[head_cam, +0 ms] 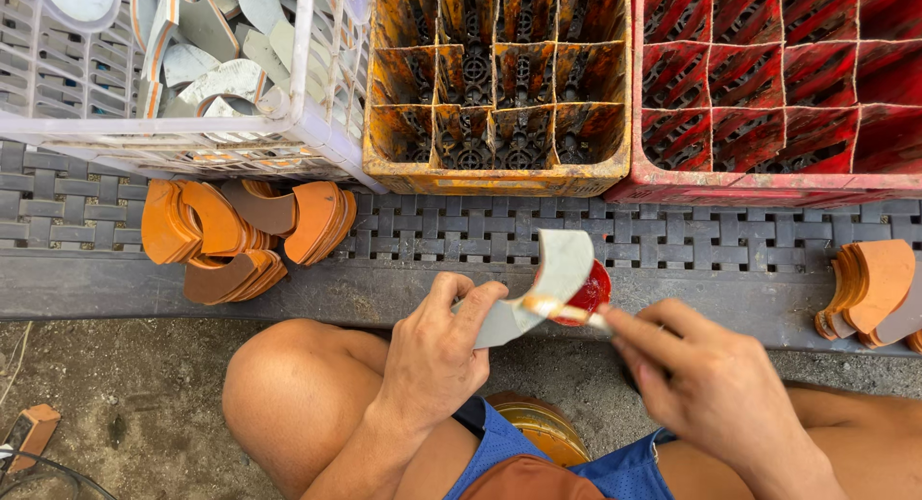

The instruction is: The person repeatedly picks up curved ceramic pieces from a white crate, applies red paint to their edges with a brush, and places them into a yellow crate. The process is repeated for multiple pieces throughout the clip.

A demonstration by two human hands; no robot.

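Observation:
My left hand (437, 351) grips a curved grey, crescent-shaped piece (549, 284) by its lower end and holds it up over a dark woven mat (499, 236). My right hand (696, 385) pinches a thin brush handle (567, 313) whose tip lies across the piece. Red paint (591, 291) shows just behind the piece's right edge. Below the hands, between my knees, sits a round yellowish tin (543, 428), partly hidden.
A white plastic basket (307, 125) with several grey curved pieces stands at the far left. A yellow divided crate (499, 178) and a red divided crate (749, 183) stand beside it. Orange curved pieces are piled on the mat at left (240, 236) and right (874, 289). Bare ground (125, 414) lies lower left.

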